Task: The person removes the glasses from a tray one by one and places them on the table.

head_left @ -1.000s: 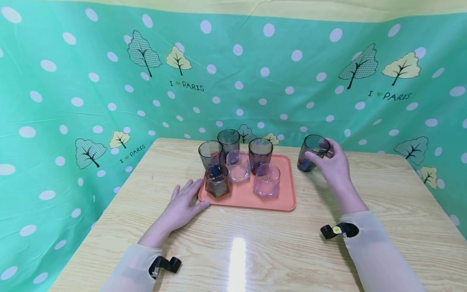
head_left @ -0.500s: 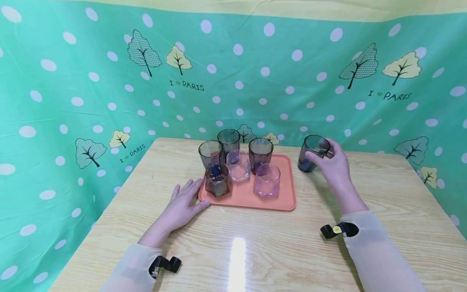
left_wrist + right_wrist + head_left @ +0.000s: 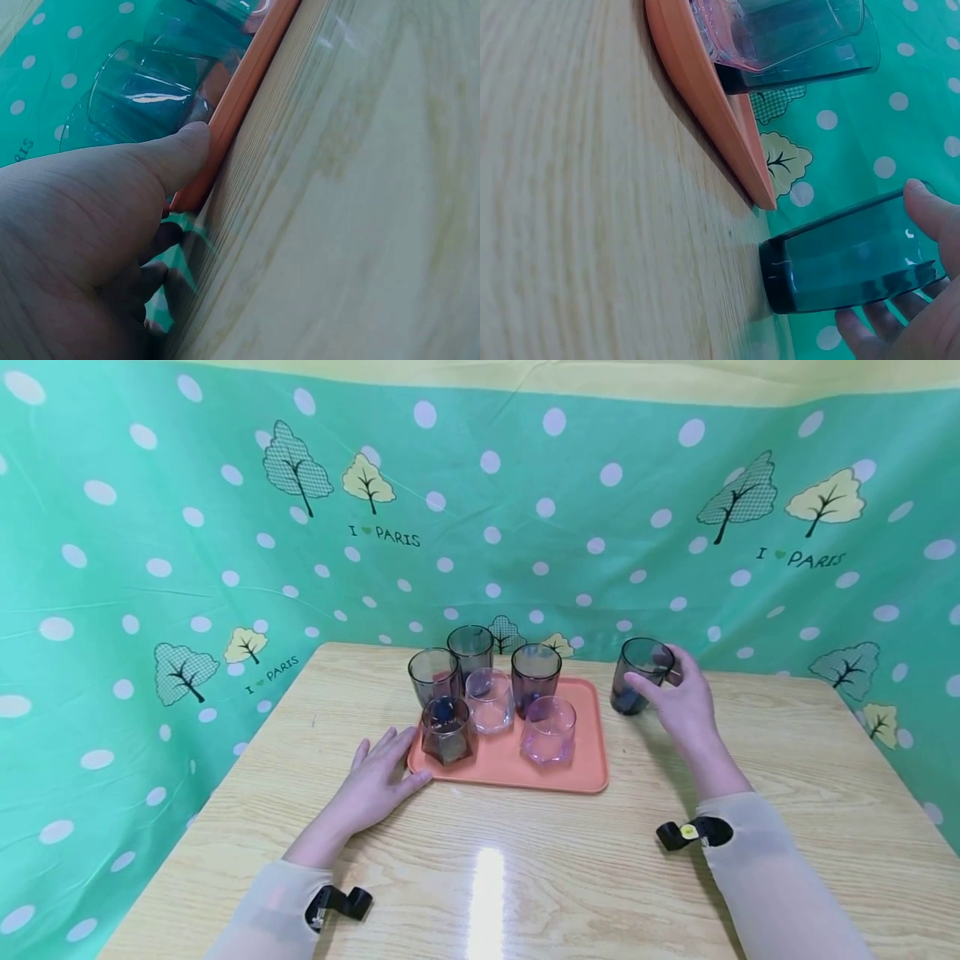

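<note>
The dark tinted tumbler [image 3: 628,695] is right of centre in the head view, grasped between the thumb and fingers of the right hand [image 3: 684,700]. Left of it lies an orange tray [image 3: 495,773] with six glasses [image 3: 491,717]; the left hand [image 3: 375,789], fingers loosely extended, touches its lower-left corner. Polka-dot cloth [image 3: 337,585] hangs behind the wooden table [image 3: 600,877].

Left hand [image 3: 375,788] fingers extended, right hand [image 3: 686,697] curved, gripping
</note>
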Demonstrator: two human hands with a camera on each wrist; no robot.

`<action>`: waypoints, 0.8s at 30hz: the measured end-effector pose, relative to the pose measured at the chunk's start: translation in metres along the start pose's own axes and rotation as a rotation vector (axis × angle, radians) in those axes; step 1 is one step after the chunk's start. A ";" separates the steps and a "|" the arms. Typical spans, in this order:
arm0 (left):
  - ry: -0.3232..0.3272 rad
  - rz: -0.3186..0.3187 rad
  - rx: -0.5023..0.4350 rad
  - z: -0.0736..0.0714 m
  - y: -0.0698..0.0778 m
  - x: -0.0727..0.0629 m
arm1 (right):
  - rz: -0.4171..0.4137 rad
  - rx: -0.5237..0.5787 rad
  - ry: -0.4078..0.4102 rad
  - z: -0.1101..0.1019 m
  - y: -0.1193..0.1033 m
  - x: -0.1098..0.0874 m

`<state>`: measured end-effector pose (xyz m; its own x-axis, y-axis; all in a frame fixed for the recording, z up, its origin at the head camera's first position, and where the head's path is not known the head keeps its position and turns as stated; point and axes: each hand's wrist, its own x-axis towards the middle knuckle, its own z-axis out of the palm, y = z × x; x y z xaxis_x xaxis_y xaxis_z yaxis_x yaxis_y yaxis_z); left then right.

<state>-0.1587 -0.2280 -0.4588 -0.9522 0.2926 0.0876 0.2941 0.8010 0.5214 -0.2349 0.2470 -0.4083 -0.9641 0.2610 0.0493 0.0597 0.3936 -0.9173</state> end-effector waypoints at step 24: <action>0.016 0.016 0.011 -0.001 0.002 0.000 | -0.008 -0.035 -0.030 0.001 0.004 0.003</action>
<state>-0.1579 -0.2266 -0.4572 -0.9485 0.2974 0.1096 0.3104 0.8020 0.5103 -0.2378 0.2488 -0.4121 -0.9719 0.2311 0.0444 0.0601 0.4263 -0.9026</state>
